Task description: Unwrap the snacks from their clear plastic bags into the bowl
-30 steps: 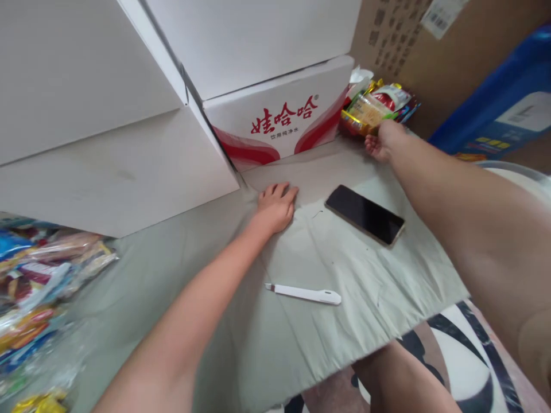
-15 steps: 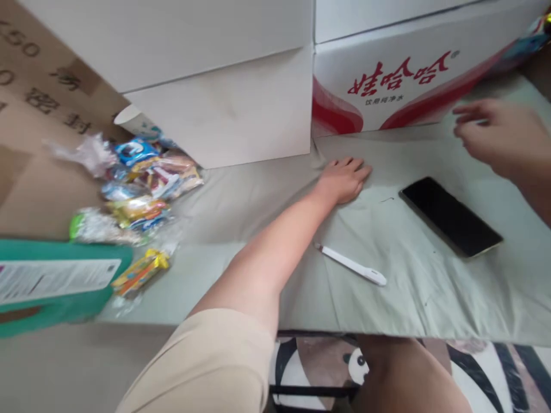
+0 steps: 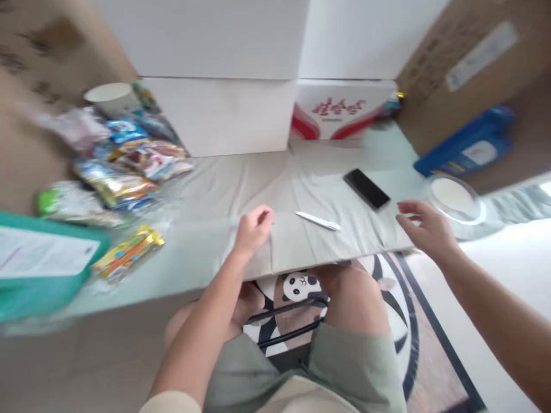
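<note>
1. Blurred throughout; print on the red-and-white carton (image 3: pixel 342 109) at upper centre unreadable, label on the teal box (image 3: pixel 43 269) at the left edge likewise. Teal box cut off by the frame; snack packets half smeared.
2. Left hand (image 3: pixel 253 229) at centre, resting on the pale green cloth (image 3: pixel 215 195) near its front edge, fingers (image 3: pixel 263 213) loosely curled, gripping nothing that can be made out.
3. Right hand (image 3: pixel 424 229) right of centre, hovering by the cloth's front right corner, fingers (image 3: pixel 407 205) spread apart and empty.
4. Slim white pen-shaped tool (image 3: pixel 318 221) lying flat on the cloth between the two hands, touched by neither; black smartphone (image 3: pixel 367 189) just beyond it, up and to the right.
5. Table draped in the cloth; heap of colourful snack packets (image 3: pixel 120 166) and a white paper cup (image 3: pixel 109 97) at upper left, stacked white boxes (image 3: pixel 219 74) across the top, brown cardboard box (image 3: pixel 465 63) and blue package (image 3: pixel 469 143) at upper right, round clear lid (image 3: pixel 454 198) at the right.
6. Below the table, bare knees and a panda-print rug (image 3: pixel 301 287).
</note>
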Demonstrator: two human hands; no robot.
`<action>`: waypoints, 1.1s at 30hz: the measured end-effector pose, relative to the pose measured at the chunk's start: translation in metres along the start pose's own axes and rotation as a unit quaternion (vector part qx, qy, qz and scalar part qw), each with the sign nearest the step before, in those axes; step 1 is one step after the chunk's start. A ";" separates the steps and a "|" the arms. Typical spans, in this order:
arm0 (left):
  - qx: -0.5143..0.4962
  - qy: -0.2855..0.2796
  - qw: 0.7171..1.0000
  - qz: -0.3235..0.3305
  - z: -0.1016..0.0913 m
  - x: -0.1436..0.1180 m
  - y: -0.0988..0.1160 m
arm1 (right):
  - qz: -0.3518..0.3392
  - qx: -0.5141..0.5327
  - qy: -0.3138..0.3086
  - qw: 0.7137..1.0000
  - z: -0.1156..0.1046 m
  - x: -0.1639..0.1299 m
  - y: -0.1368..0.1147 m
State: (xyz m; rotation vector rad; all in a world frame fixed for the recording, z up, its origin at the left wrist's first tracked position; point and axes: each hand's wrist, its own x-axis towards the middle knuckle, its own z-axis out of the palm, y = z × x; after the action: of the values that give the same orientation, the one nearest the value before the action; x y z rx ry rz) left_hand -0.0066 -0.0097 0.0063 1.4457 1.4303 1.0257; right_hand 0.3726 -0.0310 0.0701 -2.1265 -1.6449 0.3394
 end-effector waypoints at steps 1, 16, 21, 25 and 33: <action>-0.002 0.001 1.000 -0.016 -0.003 -0.003 -0.009 | 0.024 -0.034 0.025 0.999 -0.012 -0.004 0.016; 0.072 0.015 0.997 -0.003 -0.001 0.006 -0.020 | 0.012 -0.327 0.005 0.945 -0.036 0.060 0.134; 0.017 0.024 1.000 0.005 0.006 0.010 -0.009 | -0.014 -0.317 0.069 0.946 -0.044 0.039 0.087; -0.011 -0.002 1.000 -0.007 0.011 0.004 -0.011 | -0.136 -0.291 -0.002 0.947 -0.006 0.027 -0.015; 0.058 -0.011 0.998 0.014 -0.012 -0.019 -0.026 | -0.192 -0.288 -0.107 0.932 0.088 0.078 -0.168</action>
State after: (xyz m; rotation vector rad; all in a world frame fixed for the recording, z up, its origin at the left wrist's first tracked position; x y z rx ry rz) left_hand -0.0266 -0.0281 -0.0141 1.5590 1.4790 0.9546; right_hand 0.2106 0.0942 0.0773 -2.1221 -2.4794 -0.0539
